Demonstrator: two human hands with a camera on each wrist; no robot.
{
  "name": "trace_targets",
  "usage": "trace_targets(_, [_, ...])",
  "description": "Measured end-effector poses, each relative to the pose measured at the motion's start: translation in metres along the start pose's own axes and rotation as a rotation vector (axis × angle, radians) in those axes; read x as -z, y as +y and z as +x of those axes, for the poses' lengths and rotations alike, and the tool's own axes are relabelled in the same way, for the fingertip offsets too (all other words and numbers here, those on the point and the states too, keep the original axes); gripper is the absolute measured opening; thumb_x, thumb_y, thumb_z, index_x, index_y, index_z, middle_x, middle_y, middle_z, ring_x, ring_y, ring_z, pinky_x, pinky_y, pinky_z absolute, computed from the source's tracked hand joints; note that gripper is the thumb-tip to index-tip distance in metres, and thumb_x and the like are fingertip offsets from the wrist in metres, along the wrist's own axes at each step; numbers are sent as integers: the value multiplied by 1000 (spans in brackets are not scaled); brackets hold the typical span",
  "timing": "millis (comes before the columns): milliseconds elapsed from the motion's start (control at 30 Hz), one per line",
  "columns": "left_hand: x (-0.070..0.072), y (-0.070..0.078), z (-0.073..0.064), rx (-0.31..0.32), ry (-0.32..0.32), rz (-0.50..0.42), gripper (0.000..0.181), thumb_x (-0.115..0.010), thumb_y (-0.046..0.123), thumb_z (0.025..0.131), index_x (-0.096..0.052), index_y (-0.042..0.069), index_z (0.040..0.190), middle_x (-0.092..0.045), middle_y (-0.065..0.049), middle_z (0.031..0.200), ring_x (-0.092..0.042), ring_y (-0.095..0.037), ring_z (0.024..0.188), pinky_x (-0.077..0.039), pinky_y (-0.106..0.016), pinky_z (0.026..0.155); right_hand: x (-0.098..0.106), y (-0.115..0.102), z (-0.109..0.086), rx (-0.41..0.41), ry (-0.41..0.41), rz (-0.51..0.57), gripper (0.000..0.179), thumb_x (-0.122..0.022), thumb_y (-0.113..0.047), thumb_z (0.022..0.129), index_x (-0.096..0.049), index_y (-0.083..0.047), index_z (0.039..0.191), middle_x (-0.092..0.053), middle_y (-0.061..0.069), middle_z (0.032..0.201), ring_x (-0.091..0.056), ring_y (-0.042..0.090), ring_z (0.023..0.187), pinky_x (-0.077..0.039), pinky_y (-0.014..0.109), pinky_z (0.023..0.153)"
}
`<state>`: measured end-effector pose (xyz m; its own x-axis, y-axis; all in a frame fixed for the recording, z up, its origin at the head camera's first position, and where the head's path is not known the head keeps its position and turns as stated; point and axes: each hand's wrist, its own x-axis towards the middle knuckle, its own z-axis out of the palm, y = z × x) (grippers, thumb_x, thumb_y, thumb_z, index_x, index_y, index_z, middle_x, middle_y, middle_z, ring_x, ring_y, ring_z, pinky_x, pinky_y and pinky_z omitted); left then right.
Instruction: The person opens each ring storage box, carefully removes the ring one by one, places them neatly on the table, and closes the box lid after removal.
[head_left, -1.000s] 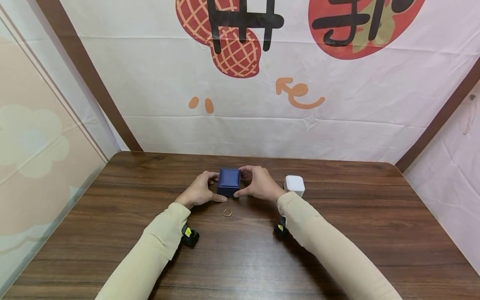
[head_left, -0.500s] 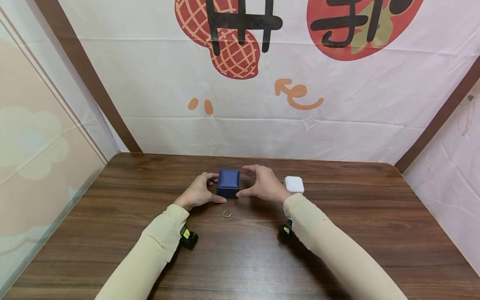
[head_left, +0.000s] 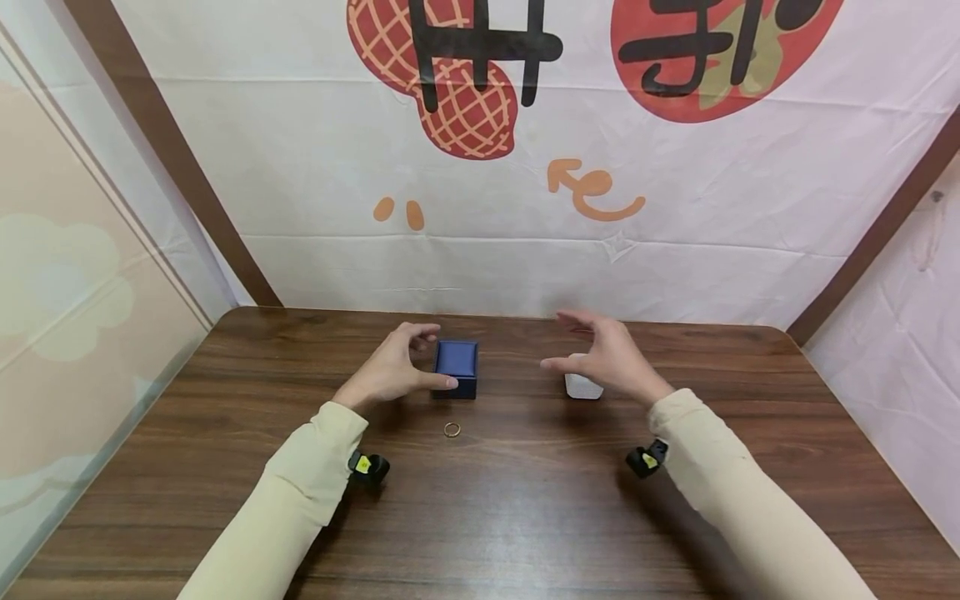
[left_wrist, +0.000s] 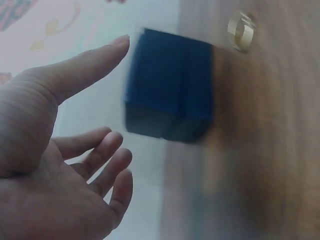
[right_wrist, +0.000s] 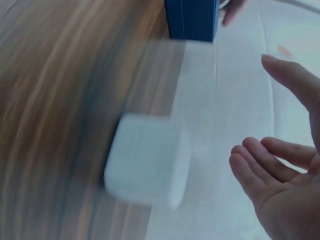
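Observation:
A closed blue ring box (head_left: 456, 360) stands on the brown table (head_left: 480, 533). My left hand (head_left: 397, 367) is beside its left side, thumb and fingers spread and holding nothing; in the left wrist view the fingertips (left_wrist: 120, 45) are apart from the box (left_wrist: 170, 85). In front of the blue box lies a gold ring (head_left: 452, 430). To the right stands a small white box (head_left: 583, 387), its top partly hidden in the head view by my right hand (head_left: 607, 354). That hand is over it with relaxed fingers; the right wrist view shows the white box (right_wrist: 142, 160) apart from the palm.
A white printed cloth (head_left: 495, 267) hangs behind the table's back edge. Black wrist cameras (head_left: 369, 467) hang under both forearms, low over the wood.
My right hand has left the blue box and moved right to over the white box. The left hand has lifted slightly away from the blue box. Boxes and ring stay in place.

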<state>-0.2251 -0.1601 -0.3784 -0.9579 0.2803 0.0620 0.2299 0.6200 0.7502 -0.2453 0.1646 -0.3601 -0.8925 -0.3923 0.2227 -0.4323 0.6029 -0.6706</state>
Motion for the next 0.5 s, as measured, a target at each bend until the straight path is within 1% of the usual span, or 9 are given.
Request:
trace_targets(100, [1,16,0,-73,38,60,88,-84,38,67,-42,6,137,-47,-12,125,-46,-30,114,-39,-45,95,14,11,-8,-26,15,-2,80,-80,-51,67,-51,-16,133,-56,1,128,-51,26,118,-42,44,95])
trace_targets(167, [-2,28,0,-122,57,89,86,-84,37,68,-43,5,137,-48,-12,125,-47,-31,114,-40,-45,95,22,19,-14,-50,18,-14,80,-80,-52,66,-52,-15,132,-57,3,127,-52,27,117,-41,44,95])
trace_targets(233, [-6,39,0,-158,65,111,85,-83,37,69,-43,4,137,-49,-11,126,-47,-30,114,-41,-44,95,28,27,-19,-68,12,-38,80,-80,-52,66,-53,-12,130,-59,7,125,-53,27,115,-42,45,95])
trace_targets(367, [-19,59,1,-202,51,121,83,-81,37,72,-42,5,138,-50,-10,127,-48,-27,114,-40,-42,95,34,41,-29,-111,-14,-77,81,-81,-51,65,-54,-9,129,-59,13,123,-55,30,111,-44,46,92])
trace_targets(500, [-32,73,6,-229,25,89,78,-81,33,73,-44,6,136,-52,-9,124,-50,-26,112,-41,-40,94,35,53,-37,-146,-51,-103,83,-82,-49,65,-53,-7,130,-61,15,118,-58,31,105,-46,46,88])
